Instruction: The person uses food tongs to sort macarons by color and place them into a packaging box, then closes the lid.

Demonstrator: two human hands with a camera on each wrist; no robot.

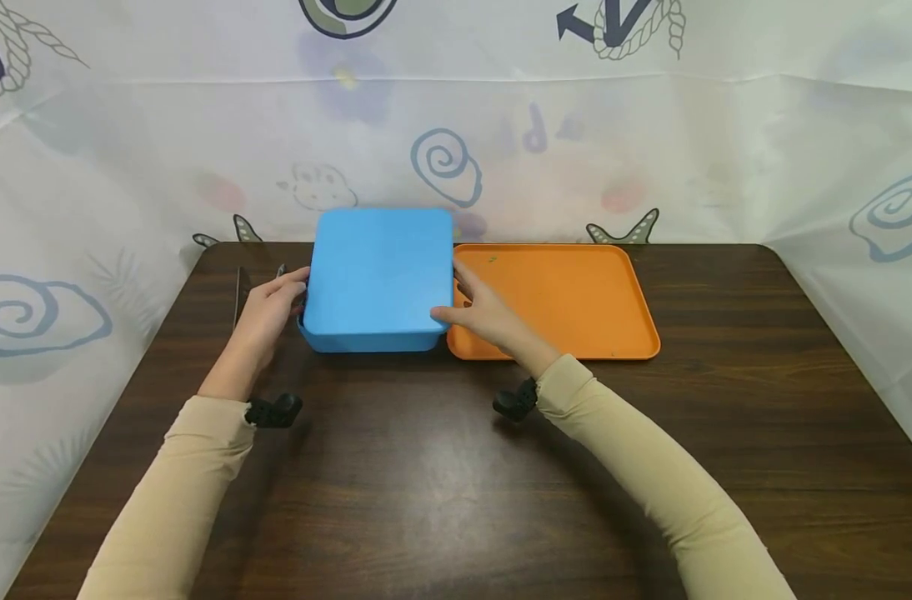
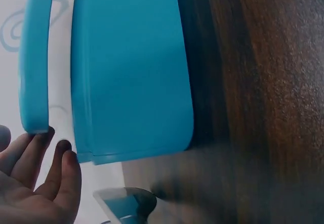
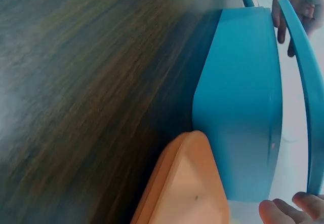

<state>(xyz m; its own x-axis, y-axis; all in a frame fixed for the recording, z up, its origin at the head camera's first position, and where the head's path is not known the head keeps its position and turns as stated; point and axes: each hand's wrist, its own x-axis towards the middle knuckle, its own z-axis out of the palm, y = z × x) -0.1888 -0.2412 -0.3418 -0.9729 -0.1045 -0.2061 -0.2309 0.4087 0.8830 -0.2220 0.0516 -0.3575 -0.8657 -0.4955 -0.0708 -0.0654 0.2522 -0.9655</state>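
Observation:
A flat blue lid [image 1: 381, 271] is held level just above an open-topped blue box [image 1: 373, 342], with a gap between them in both wrist views. My left hand [image 1: 264, 317] grips the lid's left edge, its fingertips under the rim. At the right edge my right hand [image 1: 493, 317] holds the lid, thumb on the near right corner. In the left wrist view the lid [image 2: 35, 67] stands apart from the box [image 2: 131, 77] beneath it. The lid hides the inside of the box.
An orange tray [image 1: 568, 300] lies right of the box, its left end close against it. Behind my left hand a dark thin-edged object [image 1: 241, 293] is partly hidden. A patterned white cloth [image 1: 531, 167] hangs behind the dark wooden table [image 1: 426, 467].

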